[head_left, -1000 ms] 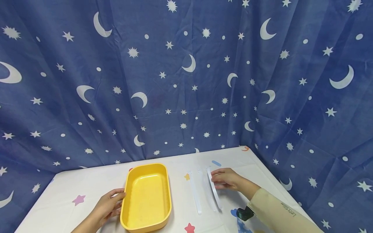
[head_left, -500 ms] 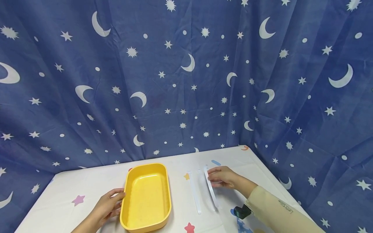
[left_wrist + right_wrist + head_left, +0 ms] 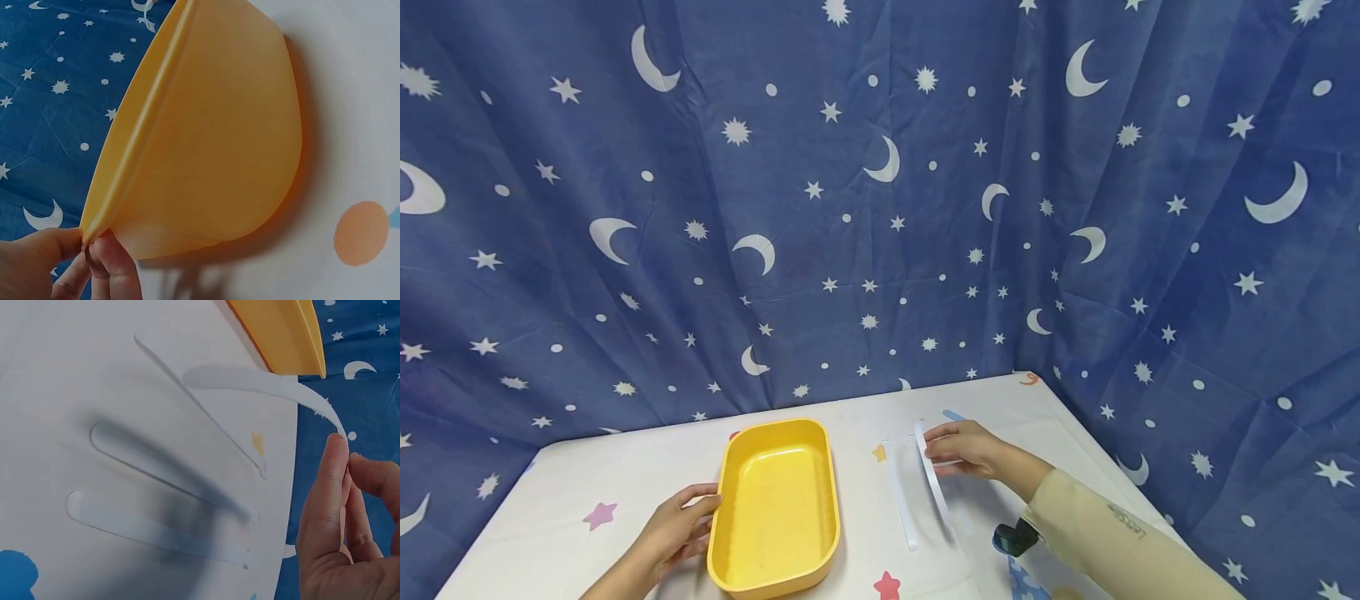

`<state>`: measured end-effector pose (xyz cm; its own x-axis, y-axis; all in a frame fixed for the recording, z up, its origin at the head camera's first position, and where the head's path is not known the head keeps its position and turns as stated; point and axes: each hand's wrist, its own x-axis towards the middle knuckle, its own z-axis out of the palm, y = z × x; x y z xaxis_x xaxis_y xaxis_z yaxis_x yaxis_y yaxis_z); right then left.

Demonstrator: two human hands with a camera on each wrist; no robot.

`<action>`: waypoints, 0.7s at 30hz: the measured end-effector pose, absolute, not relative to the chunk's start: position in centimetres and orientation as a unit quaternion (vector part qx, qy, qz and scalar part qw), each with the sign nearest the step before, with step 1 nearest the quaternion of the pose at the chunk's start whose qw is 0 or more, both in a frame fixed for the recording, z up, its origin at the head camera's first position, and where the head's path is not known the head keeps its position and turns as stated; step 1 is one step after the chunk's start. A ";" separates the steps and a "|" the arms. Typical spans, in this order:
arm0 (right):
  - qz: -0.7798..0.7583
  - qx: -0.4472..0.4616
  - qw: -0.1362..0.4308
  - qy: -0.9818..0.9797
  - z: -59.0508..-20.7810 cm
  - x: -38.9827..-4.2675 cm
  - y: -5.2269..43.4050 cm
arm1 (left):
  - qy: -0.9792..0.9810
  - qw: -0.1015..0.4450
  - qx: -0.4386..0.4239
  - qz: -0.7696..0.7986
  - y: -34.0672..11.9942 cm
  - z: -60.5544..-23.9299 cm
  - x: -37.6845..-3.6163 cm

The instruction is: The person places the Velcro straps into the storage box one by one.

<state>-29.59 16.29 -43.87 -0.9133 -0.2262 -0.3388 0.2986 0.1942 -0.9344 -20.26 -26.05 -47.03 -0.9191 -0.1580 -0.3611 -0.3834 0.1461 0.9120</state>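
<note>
A yellow rectangular bin (image 3: 778,521) with rounded corners stands on the table, nothing inside it. My left hand (image 3: 679,531) pinches its left rim between thumb and fingers, as the left wrist view shows. My right hand (image 3: 972,452), to the right of the bin, pinches a bendy white strip (image 3: 250,381) near one end. This strip bows in the air, its far end rounded. Below it in the right wrist view lie more white strips: one nearest the bin (image 3: 212,419), a middle one (image 3: 162,464) and a third (image 3: 150,528). Shadow blurs parts of the last two.
A white tablecloth (image 3: 647,467) with coloured shapes covers the table. Behind and to the right hangs a blue curtain (image 3: 820,250) with moons and stars. A dark device (image 3: 1015,538) sits at my right wrist, by the beige sleeve (image 3: 1090,525).
My right hand has shifted a little left with the held strip, over the lying ones and closer to the bin. The left hand and the bin stay in place.
</note>
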 end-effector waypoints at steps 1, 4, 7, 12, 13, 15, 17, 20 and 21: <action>-0.633 0.022 0.207 0.746 -43.7 -29.6 16.2 | 0.751 0.089 -0.180 0.629 -26.1 -47.0 -20.2; -0.629 0.020 0.208 0.749 -43.4 -29.5 15.8 | 0.751 0.092 -0.176 0.629 -26.1 -47.0 -20.3; -0.628 0.019 0.210 0.749 -43.0 -29.4 15.4 | 0.750 0.095 -0.174 0.631 -26.1 -47.0 -20.3; -0.629 0.013 0.217 0.747 -42.3 -29.1 14.5 | 0.746 0.096 -0.174 0.635 -26.1 -47.0 -20.3; -0.628 0.009 0.218 0.747 -42.2 -29.1 14.4 | 0.746 0.096 -0.171 0.636 -26.1 -47.0 -20.3; -0.629 0.001 0.221 0.745 -41.9 -29.0 14.1 | 0.748 0.094 -0.169 0.634 -26.0 -46.9 -20.3; -0.630 -0.004 0.224 0.743 -41.7 -29.0 13.7 | 0.750 0.094 -0.170 0.633 -26.0 -46.8 -20.2; -0.633 -0.011 0.227 0.740 -41.5 -29.1 13.2 | 0.751 0.094 -0.171 0.631 -25.9 -46.7 -20.2; -0.633 -0.010 0.227 0.740 -41.4 -29.2 13.0 | 0.751 0.095 -0.171 0.630 -25.9 -46.7 -20.2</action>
